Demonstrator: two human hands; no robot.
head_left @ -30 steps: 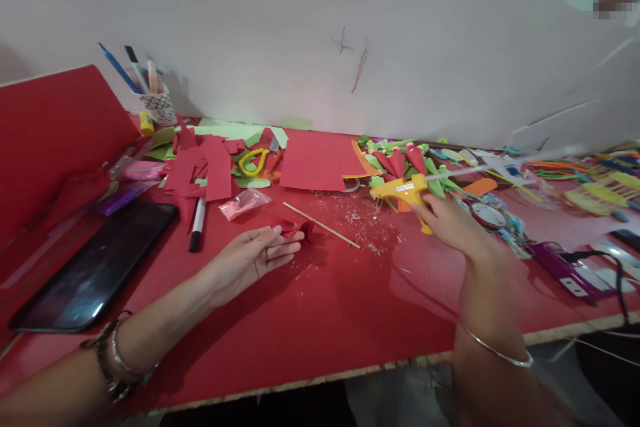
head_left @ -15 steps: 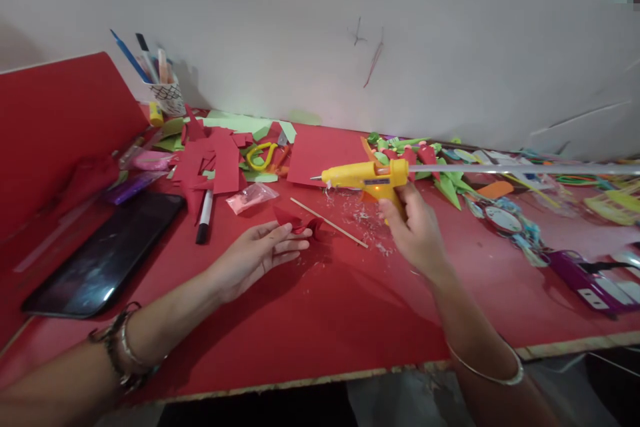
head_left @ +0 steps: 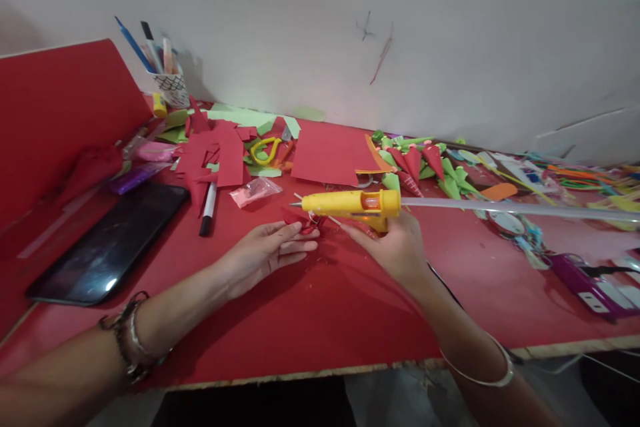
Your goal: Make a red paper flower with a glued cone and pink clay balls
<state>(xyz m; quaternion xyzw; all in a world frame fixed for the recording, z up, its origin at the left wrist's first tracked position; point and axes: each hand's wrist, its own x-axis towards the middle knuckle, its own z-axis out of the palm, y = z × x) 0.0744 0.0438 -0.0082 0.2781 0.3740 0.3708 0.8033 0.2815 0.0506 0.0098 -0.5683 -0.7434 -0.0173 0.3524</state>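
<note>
My right hand [head_left: 395, 250] is closed around the grip of a yellow hot glue gun [head_left: 350, 203]. A long clear glue stick [head_left: 515, 209] juts out of its back toward the right. The nozzle points left, just above a small folded red paper piece [head_left: 300, 219] on the red table [head_left: 320, 320]. My left hand [head_left: 263, 253] lies flat with fingers stretched out, its fingertips touching that red piece. A thin wooden stick [head_left: 333, 220] lies under the gun, mostly hidden.
A black tablet [head_left: 107, 243] lies at the left, with a marker [head_left: 207, 208], red paper scraps [head_left: 217, 157], yellow scissors [head_left: 264, 150] and a pen cup [head_left: 170, 87] behind. Red and green paper cones [head_left: 417, 160] and a purple power strip [head_left: 590, 283] lie at the right.
My right hand has carried the glue gun from the right side leftward and down, so that its nozzle is now over the red paper piece. My left hand has stayed put.
</note>
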